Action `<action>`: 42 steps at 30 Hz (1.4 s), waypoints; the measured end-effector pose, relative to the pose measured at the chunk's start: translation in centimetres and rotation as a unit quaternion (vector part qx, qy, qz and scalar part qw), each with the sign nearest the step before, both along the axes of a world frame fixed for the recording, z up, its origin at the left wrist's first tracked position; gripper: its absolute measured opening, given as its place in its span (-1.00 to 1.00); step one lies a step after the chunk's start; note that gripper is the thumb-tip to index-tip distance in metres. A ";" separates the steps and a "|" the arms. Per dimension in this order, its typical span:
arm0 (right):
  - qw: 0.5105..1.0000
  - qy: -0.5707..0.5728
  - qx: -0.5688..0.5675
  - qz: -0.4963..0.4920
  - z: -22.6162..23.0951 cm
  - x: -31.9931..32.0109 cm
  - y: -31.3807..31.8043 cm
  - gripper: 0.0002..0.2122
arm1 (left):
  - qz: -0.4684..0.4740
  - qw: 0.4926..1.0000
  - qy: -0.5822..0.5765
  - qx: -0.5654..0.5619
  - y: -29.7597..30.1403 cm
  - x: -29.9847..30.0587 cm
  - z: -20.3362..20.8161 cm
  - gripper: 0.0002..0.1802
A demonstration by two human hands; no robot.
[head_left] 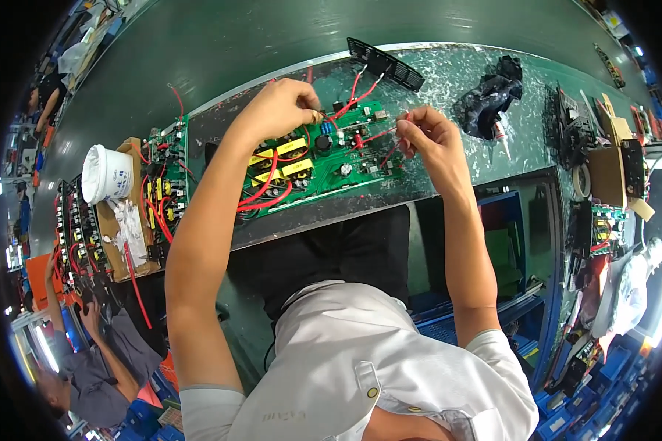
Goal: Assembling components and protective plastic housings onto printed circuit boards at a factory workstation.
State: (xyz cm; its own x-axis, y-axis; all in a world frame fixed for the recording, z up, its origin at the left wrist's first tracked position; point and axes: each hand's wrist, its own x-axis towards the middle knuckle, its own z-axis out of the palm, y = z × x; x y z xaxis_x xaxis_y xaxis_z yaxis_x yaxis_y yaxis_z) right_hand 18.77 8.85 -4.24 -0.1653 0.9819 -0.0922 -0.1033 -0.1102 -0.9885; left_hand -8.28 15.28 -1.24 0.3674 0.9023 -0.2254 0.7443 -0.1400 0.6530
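Note:
A green circuit board (pixel 354 167) lies on the dark bench, with yellow-wrapped transformers (pixel 297 168) and thick red wires (pixel 261 192) toward its left end. My left hand (pixel 278 110) reaches over the board's far side, thumb and fingers pinched close to the red leads; what they hold is hidden. At the board's right end my right hand (pixel 432 140) pinches a thin red wire (pixel 379 135) that runs back to the board. Two red leads (pixel 360 95) link the board to a black slotted panel (pixel 385 63) lying tilted behind it.
Left stand another wired board (pixel 171 158), a white tub (pixel 107 174) and a cardboard box (pixel 131 242). A crumpled black bag (pixel 490 99) and small white bottle (pixel 502 136) lie right. A tape roll (pixel 582 181) sits farther right. A co-worker (pixel 99 360) works at lower left.

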 end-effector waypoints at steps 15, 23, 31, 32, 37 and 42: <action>0.997 0.014 0.062 0.034 2.4 -1.6 0.4 -0.77 | 0.000 0.986 -0.166 -0.007 -4.5 7.2 0.9 -0.35; 0.997 0.011 0.070 -0.009 2.2 -0.5 0.2 -0.92 | 0.035 0.921 -0.355 -0.154 -4.7 8.3 1.2 -0.62; 0.995 -0.058 0.081 0.020 2.2 0.3 0.2 -0.80 | 0.019 0.957 -0.281 -0.074 -4.2 7.4 0.0 -0.81; 0.997 -0.025 0.069 0.022 2.2 0.5 0.2 -0.80 | 0.016 0.952 -0.296 -0.074 -4.2 7.5 0.0 -0.81; 0.999 0.016 -0.024 0.035 1.6 1.2 0.7 -0.83 | 0.025 0.937 -0.347 -0.026 -4.5 7.8 -0.8 -0.83; 0.999 0.021 0.000 0.046 1.7 0.7 0.6 -0.85 | -0.015 0.949 -0.259 0.180 -4.9 8.1 0.3 -0.82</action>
State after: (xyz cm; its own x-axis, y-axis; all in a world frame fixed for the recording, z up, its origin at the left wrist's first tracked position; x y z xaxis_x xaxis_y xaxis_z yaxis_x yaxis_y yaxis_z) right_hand 19.43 9.44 -2.58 -0.2588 0.9624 -0.0829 -0.1346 -0.1209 -0.9835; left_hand -0.16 10.34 -0.91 0.3714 0.8745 0.3120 0.3296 -0.4383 0.8362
